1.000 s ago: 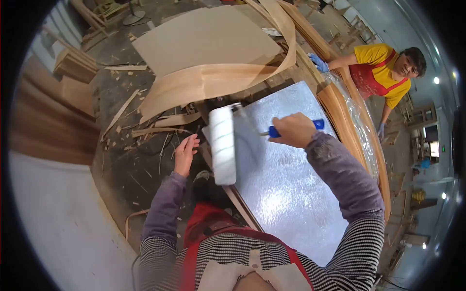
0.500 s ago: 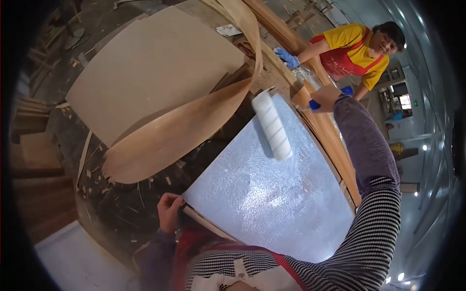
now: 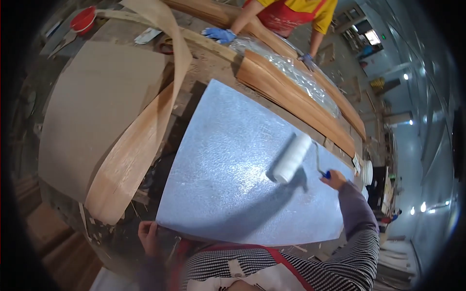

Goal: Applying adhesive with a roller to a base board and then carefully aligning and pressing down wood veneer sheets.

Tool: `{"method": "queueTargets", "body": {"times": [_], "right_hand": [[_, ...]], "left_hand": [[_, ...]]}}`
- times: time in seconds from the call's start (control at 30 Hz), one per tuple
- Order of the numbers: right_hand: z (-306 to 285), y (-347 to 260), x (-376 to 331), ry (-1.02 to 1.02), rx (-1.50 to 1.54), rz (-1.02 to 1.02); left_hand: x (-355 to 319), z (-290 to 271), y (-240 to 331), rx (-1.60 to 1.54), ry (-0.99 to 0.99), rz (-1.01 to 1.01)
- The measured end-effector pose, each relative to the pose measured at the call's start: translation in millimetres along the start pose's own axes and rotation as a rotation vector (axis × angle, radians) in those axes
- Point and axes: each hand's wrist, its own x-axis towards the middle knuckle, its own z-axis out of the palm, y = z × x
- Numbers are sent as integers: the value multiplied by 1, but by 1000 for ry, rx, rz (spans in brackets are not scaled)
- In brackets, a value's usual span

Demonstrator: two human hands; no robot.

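My right hand (image 3: 336,181) is closed round the blue handle of a paint roller (image 3: 292,159), at the right side of a shiny, wet-looking white board (image 3: 208,145). The roller's white sleeve is over the board and casts a shadow on it; I cannot tell whether it touches. At the board's near left corner, my left hand (image 3: 148,235) pinches the edge between thumb and fingers.
A curling wood veneer strip (image 3: 131,160) lies left of the board, over a large brown sheet (image 3: 97,111). Stacked veneers (image 3: 296,97) and clear plastic film (image 3: 286,68) lie beyond. Across the table a co-worker's blue-gloved hand (image 3: 219,35) rests near a wooden strip. A red bucket (image 3: 83,20) stands far left.
My right hand has brought the roller from the board's far end back to its right side. My left hand stays at the corner. The view has shifted, and the co-worker now leans over the veneers.
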Motion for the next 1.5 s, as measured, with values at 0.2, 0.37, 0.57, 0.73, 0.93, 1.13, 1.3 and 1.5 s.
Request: {"method": "queueTargets", "body": {"times": [0.2,0.37,0.57,0.73,0.93,1.13,1.3,1.5], "right_hand": [[-34,49,-57,-107,-358,47],[-78,-120,47,33,-244,-288],[-45,-289,128,222,66,-723],[-39,-184,138,322,103,-717],[41,154,119,242,101,-502],[145,500,-23,81,146,-130],[144,628,-160,49,-48,193],[59,474,-60,47,-183,-58]], "left_hand": [[8,-16,-21,57,-24,32],[13,-15,-34,138,-84,159],[-19,39,-24,286,80,433],[-39,8,-78,803,77,291],[-144,41,-158,1087,236,430],[-195,113,-216,-82,-200,112],[-225,232,-231,226,26,158],[-233,204,-231,66,-80,81]]}}
